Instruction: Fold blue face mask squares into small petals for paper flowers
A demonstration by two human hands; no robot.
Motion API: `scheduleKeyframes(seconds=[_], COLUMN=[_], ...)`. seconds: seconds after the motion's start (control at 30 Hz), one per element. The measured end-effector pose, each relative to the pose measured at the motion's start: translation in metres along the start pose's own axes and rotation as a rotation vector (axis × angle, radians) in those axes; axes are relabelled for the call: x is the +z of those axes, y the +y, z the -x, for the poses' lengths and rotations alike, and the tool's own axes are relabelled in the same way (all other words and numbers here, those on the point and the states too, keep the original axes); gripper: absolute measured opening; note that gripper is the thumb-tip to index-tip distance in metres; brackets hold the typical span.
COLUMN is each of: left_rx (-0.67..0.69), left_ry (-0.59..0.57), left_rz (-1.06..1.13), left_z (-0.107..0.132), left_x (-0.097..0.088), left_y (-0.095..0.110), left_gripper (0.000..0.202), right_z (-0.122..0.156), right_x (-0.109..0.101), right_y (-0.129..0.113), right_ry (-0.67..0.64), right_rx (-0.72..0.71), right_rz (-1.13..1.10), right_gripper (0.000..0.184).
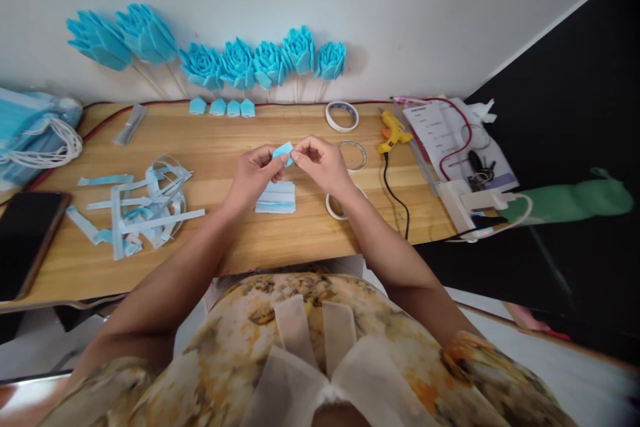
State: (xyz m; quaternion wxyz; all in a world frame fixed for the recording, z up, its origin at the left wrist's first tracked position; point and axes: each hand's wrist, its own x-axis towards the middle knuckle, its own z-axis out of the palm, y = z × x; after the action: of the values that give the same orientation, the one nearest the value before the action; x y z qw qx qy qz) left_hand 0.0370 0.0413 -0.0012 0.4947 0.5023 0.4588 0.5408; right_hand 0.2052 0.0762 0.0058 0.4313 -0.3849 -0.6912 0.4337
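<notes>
Between my hands is a small light-blue piece of mask fabric [283, 150]. My left hand [257, 170] pinches it from the left, thumb on top. From the right, the closed fingertips of my right hand [320, 160] meet its edge. Just below on the table lies a stack of pleated blue fabric pieces [276, 198]. Several small folded blue petals [217, 107] stand in a row near the wall. Behind them, several blue fabric flowers on sticks [237, 65] lean against the wall.
Mask strips and offcuts [145, 207] cover the table's left part, beside a phone [30, 240] and a bag of masks [35, 133]. Tape rolls [343, 117], a yellow glue gun [394, 131], papers [450, 140], a power strip [457, 207] and a green bottle [575, 202] are to the right.
</notes>
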Motion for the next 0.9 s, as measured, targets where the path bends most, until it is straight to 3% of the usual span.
scheduleKeyframes(seconds=[0.43, 0.63, 0.9], left_rx=[-0.005, -0.022, -0.042], left_ry=[-0.012, -0.018, -0.009], left_rz=[-0.027, -0.028, 0.172], left_z=[-0.0001, 0.0002, -0.0025], left_x=[-0.0008, -0.0007, -0.0024], left_y=[0.0008, 0.0001, -0.0004], left_gripper=[0.025, 0.029, 0.033], right_z=[-0.0012, -0.0017, -0.0021], right_x=[-0.0055, -0.0043, -0.0029], right_y=[-0.0014, 0.0017, -0.0025], right_ry=[-0.074, -0.082, -0.025], right_rx=[0.109, 0.091, 0.052], right_rz=[-0.129, -0.061, -0.074], right_gripper=[0.034, 0.024, 0.025])
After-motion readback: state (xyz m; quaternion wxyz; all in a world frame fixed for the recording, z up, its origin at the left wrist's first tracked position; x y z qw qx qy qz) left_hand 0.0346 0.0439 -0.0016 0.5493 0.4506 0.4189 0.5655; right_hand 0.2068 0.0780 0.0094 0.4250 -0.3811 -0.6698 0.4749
